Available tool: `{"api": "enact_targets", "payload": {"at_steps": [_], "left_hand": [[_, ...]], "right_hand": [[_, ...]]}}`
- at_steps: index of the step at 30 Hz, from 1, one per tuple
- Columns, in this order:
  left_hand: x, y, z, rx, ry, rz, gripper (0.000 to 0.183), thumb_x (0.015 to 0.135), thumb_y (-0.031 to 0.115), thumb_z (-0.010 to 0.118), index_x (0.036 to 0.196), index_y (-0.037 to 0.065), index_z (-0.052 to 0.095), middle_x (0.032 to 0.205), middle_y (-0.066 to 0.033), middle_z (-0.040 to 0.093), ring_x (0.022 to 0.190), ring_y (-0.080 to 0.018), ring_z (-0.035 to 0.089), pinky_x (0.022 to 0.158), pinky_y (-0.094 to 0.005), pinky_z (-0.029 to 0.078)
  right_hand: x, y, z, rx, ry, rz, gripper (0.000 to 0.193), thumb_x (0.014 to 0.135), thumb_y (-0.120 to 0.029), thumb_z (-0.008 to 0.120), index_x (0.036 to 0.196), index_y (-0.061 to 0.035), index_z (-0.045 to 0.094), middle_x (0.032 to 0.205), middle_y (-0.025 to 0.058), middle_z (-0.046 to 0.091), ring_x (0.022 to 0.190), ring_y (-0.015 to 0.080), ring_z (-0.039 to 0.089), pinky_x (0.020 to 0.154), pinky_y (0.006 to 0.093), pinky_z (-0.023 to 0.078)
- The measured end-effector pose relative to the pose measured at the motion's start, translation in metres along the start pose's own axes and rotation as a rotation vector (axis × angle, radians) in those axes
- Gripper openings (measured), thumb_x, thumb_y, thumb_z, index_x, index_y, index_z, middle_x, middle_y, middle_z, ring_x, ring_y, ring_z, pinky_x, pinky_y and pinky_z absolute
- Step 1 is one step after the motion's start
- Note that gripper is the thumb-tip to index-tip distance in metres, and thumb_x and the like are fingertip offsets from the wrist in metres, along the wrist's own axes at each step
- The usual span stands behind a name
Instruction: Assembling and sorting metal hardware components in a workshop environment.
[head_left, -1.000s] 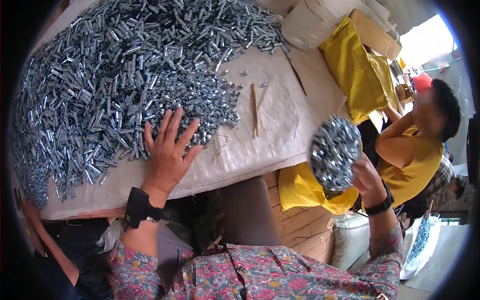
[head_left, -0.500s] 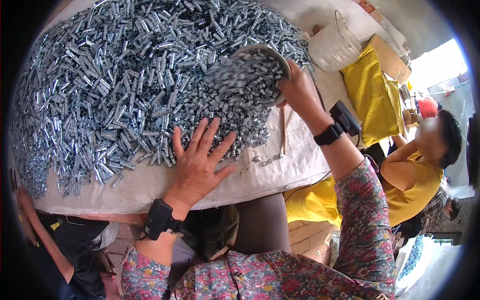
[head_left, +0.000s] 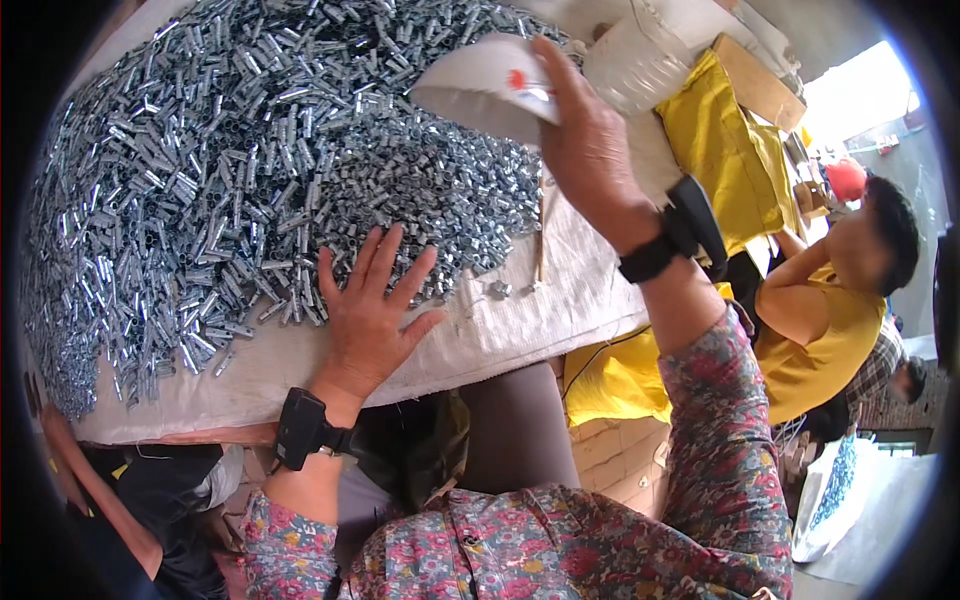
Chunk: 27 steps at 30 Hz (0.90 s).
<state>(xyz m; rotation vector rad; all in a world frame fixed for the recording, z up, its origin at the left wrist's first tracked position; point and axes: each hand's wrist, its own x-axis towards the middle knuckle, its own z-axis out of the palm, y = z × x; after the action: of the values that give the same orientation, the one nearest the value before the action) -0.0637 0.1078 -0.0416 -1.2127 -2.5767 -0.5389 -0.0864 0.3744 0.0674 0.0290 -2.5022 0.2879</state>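
And there's the white bowl (head_left: 485, 75), up over the heap, tipped with its mouth turned down toward the metal! On its outer wall sits a bright red mark (head_left: 516, 79), with a touch of blue just below; any lettering is too small to make out. The bowl is smooth and rounded, pale outside, greyer within the rim.

The right hand (head_left: 590, 145) has it by the side, fingers closed on the wall, one finger stretched along the outside, the thumb hard to see. Down below, the left hand (head_left: 368, 325) is palm down, fingers spread wide, gripping nothing, fingertips at the near edge of the short metal pieces (head_left: 410, 180); whether they press on them, I can't tell.

Those pieces are stubby, silvery and shiny, heaped against longer ribbed metal tubes (head_left: 190, 180) spreading left across the pale cloth (head_left: 570, 290). A thin stick (head_left: 541, 235) lies beside the short ones, and beyond the bowl stands a clear plastic container (head_left: 640, 65).
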Motion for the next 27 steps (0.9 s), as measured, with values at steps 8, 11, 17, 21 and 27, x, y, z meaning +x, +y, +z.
{"api": "enact_targets", "payload": {"at_steps": [8, 11, 17, 21, 27], "left_hand": [[-0.004, 0.004, 0.000, -0.016, 0.057, 0.124, 0.052, 0.084, 0.035, 0.066, 0.132, 0.019, 0.056, 0.142, -0.0064, 0.048, 0.132, -0.0241, 0.043, 0.113, -0.0576, 0.009], [-0.002, 0.008, 0.000, -0.016, 0.025, 0.208, 0.045, 0.087, 0.033, 0.063, 0.128, 0.016, 0.059, 0.138, -0.0063, 0.052, 0.132, -0.0231, 0.044, 0.113, -0.0573, 0.011], [0.019, 0.039, 0.008, -0.104, -0.088, 0.300, 0.039, 0.086, 0.030, 0.065, 0.123, 0.016, 0.062, 0.135, -0.0050, 0.053, 0.131, -0.0226, 0.043, 0.114, -0.0557, 0.014], [0.028, 0.048, 0.012, -0.115, -0.129, 0.289, 0.038, 0.084, 0.024, 0.067, 0.120, 0.015, 0.063, 0.134, -0.0035, 0.055, 0.131, -0.0225, 0.043, 0.114, -0.0536, 0.016], [0.024, 0.041, 0.016, -0.085, -0.083, 0.254, 0.033, 0.085, 0.025, 0.066, 0.116, 0.013, 0.065, 0.131, -0.0014, 0.057, 0.129, -0.0196, 0.045, 0.113, -0.0526, 0.019]], "right_hand": [[-0.198, 0.073, -0.163, 0.638, -0.078, 0.716, 0.032, 0.082, -0.005, 0.052, 0.113, 0.0058, 0.057, 0.094, -0.0004, 0.059, 0.083, 0.0090, 0.052, 0.074, 0.0239, 0.043], [-0.276, 0.081, -0.215, 0.555, -0.033, 0.955, 0.033, 0.081, -0.007, 0.051, 0.110, 0.0063, 0.058, 0.097, 0.0003, 0.061, 0.088, 0.0109, 0.054, 0.078, 0.0245, 0.044], [-0.370, 0.127, -0.209, -0.120, -0.335, 1.037, 0.043, 0.079, -0.003, 0.050, 0.121, -0.0038, 0.056, 0.098, 0.0256, 0.067, 0.094, 0.0392, 0.065, 0.080, 0.0425, 0.051], [-0.362, 0.153, -0.151, -0.366, -0.497, 0.919, 0.051, 0.080, 0.001, 0.047, 0.130, -0.0072, 0.048, 0.086, 0.0281, 0.065, 0.082, 0.0453, 0.063, 0.072, 0.0530, 0.050], [-0.362, 0.199, -0.098, -0.570, -0.421, 0.541, 0.054, 0.088, -0.002, 0.045, 0.141, -0.0031, 0.033, 0.108, 0.0267, 0.057, 0.082, 0.0418, 0.065, 0.066, 0.0465, 0.054]]}}
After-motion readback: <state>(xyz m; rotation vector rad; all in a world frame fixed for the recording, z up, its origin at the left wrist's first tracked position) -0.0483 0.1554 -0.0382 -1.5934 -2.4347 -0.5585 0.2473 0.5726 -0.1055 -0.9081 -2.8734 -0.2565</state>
